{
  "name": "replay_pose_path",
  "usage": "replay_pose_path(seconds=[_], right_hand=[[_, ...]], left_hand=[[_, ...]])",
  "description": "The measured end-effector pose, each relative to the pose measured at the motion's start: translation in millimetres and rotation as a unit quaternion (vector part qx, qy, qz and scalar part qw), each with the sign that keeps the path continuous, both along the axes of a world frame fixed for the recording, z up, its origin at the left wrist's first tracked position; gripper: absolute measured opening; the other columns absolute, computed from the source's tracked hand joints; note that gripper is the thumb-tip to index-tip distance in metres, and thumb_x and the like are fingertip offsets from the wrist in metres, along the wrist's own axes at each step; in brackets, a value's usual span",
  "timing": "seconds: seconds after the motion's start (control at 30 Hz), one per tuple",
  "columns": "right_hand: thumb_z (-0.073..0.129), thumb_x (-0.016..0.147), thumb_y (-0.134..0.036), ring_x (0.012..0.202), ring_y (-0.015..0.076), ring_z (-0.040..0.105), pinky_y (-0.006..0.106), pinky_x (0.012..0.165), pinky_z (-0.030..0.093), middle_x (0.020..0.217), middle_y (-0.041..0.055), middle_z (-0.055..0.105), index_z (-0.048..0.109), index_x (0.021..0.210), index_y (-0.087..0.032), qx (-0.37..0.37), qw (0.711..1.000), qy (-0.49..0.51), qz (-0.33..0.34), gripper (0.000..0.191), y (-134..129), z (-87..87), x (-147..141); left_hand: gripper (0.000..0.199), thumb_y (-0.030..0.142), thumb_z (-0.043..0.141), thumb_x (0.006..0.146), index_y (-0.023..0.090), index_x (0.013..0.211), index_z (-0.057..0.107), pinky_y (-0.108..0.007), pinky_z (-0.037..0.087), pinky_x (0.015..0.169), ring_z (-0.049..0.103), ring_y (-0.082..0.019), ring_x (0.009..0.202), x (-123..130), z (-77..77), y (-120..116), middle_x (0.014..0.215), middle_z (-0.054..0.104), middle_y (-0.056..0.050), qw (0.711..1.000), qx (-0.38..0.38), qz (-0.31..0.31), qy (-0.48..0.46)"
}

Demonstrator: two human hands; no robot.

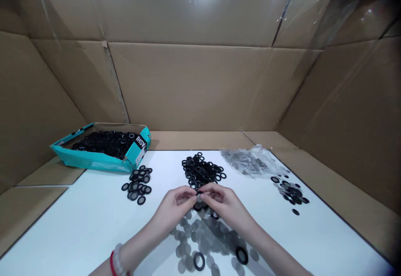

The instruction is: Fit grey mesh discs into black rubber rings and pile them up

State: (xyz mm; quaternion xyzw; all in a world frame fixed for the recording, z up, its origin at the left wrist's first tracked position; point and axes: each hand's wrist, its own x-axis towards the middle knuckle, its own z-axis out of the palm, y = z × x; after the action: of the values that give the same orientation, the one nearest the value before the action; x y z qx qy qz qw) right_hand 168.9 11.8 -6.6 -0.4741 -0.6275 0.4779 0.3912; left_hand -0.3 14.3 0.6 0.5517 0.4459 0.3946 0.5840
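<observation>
My left hand (175, 207) and my right hand (224, 205) meet above the white table, and their fingertips pinch a small black rubber ring (199, 196) from both sides. Directly beyond my fingers lies a heap of similar black rings (200, 171). Thin grey mesh discs (203, 236) are spread under and nearer than my hands, with two loose black rings (199, 261) among them. A beaded bracelet (117, 260) and a red band circle my left wrist.
A teal cardboard box (90, 161) full of black rings stands at the back left. A smaller ring pile (136, 185) lies near it. A clear plastic bag of grey discs (247, 162) and a scattered dark group (290, 194) lie to the right. Cardboard walls (194, 83) surround the white table (78, 226).
</observation>
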Motion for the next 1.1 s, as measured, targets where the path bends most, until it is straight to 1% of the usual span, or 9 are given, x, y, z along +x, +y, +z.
replay_pose_path(seconds=[0.17, 0.27, 0.33, 0.43, 0.5, 0.6, 0.73, 0.97, 1.1], right_hand=[[0.064, 0.077, -0.042, 0.072, 0.0172, 0.06, 0.029, 0.067, 0.047, 0.075, 0.0027, 0.065, 0.064, 0.082, -0.017, -0.018, 1.0, 0.022, 0.011, 0.025, 1, -1.9, -2], [0.066, 0.075, -0.044, 0.067, 0.0152, 0.055, 0.027, 0.062, 0.042, 0.07, 0.0004, 0.061, 0.062, 0.078, -0.018, -0.035, 0.998, 0.037, 0.025, 0.026, 1, 0.1, 0], [0.069, 0.072, -0.044, 0.061, 0.0129, 0.05, 0.025, 0.058, 0.037, 0.066, -0.0024, 0.056, 0.059, 0.073, -0.019, -0.068, 0.995, 0.061, 0.041, 0.027, 2, 1.2, 1], [0.072, 0.07, -0.041, 0.056, 0.0104, 0.042, 0.023, 0.055, 0.031, 0.061, -0.0052, 0.05, 0.054, 0.065, -0.019, -0.128, 0.985, 0.099, 0.058, 0.029, 1, 0.8, 2], [0.072, 0.07, -0.04, 0.057, 0.0103, 0.041, 0.023, 0.055, 0.029, 0.061, -0.0049, 0.05, 0.054, 0.065, -0.018, -0.145, 0.981, 0.113, 0.061, 0.029, 0, 0.0, 2], [0.072, 0.071, -0.039, 0.059, 0.0107, 0.042, 0.024, 0.057, 0.029, 0.063, -0.0037, 0.053, 0.058, 0.066, -0.017, -0.144, 0.98, 0.117, 0.066, 0.026, -1, -0.3, 1], [0.069, 0.074, -0.04, 0.057, 0.0109, 0.039, 0.024, 0.055, 0.027, 0.061, -0.004, 0.05, 0.063, 0.07, -0.017, -0.131, 0.985, 0.094, 0.056, 0.025, -1, 2.3, 1], [0.065, 0.075, -0.048, 0.059, 0.012, 0.04, 0.025, 0.056, 0.028, 0.063, -0.0025, 0.05, 0.061, 0.071, -0.017, -0.092, 0.994, 0.06, 0.023, 0.033, -2, 6.5, -3], [0.063, 0.076, -0.05, 0.057, 0.0118, 0.037, 0.025, 0.053, 0.026, 0.061, -0.0033, 0.047, 0.059, 0.071, -0.017, -0.073, 0.996, 0.055, 0.018, 0.034, 0, 4.0, -2]], left_hand=[[0.032, 0.045, 0.077, 0.064, 0.015, 0.072, 0.069, -0.026, 0.044, 0.069, 0.059, -0.017, 0.071, 0, -4.2, 0, 0.072, 0.067, -0.005, 1.0, -0.015, -0.006, -0.01], [0.03, 0.043, 0.077, 0.063, 0.015, 0.069, 0.069, -0.024, 0.042, 0.065, 0.057, -0.015, 0.067, -2, -3.9, 1, 0.068, 0.065, -0.003, 1.0, -0.024, -0.009, -0.006], [0.028, 0.04, 0.077, 0.063, 0.014, 0.068, 0.068, -0.025, 0.042, 0.065, 0.057, -0.016, 0.067, -3, -2.5, 0, 0.068, 0.065, -0.003, 1.0, -0.026, -0.014, 0.002], [0.021, 0.034, 0.073, 0.066, 0.014, 0.069, 0.068, -0.026, 0.043, 0.066, 0.057, -0.017, 0.069, -3, -3.0, -2, 0.069, 0.064, -0.004, 0.999, 0.001, -0.021, 0.028], [0.015, 0.029, 0.07, 0.069, 0.014, 0.069, 0.068, -0.025, 0.042, 0.065, 0.056, -0.016, 0.068, -2, -5.4, -3, 0.069, 0.061, -0.003, 0.998, 0.029, -0.024, 0.047], [0.012, 0.026, 0.068, 0.069, 0.015, 0.067, 0.068, -0.025, 0.041, 0.063, 0.055, -0.015, 0.067, -2, -8.7, -3, 0.068, 0.058, -0.002, 0.997, 0.043, -0.022, 0.054], [0.018, 0.03, 0.072, 0.066, 0.014, 0.065, 0.065, -0.025, 0.041, 0.064, 0.055, -0.015, 0.066, -3, -6.6, -1, 0.067, 0.06, -0.002, 1.0, 0.013, -0.008, 0.021], [0.027, 0.037, 0.076, 0.062, 0.013, 0.068, 0.064, -0.024, 0.039, 0.059, 0.054, -0.014, 0.063, -4, 0.3, 1, 0.065, 0.061, -0.001, 0.999, -0.031, 0.022, -0.013], [0.03, 0.04, 0.072, 0.066, 0.013, 0.077, 0.063, -0.024, 0.038, 0.057, 0.056, -0.014, 0.06, -1, 4.8, -4, 0.061, 0.062, -0.001, 0.999, -0.037, 0.02, -0.015]])
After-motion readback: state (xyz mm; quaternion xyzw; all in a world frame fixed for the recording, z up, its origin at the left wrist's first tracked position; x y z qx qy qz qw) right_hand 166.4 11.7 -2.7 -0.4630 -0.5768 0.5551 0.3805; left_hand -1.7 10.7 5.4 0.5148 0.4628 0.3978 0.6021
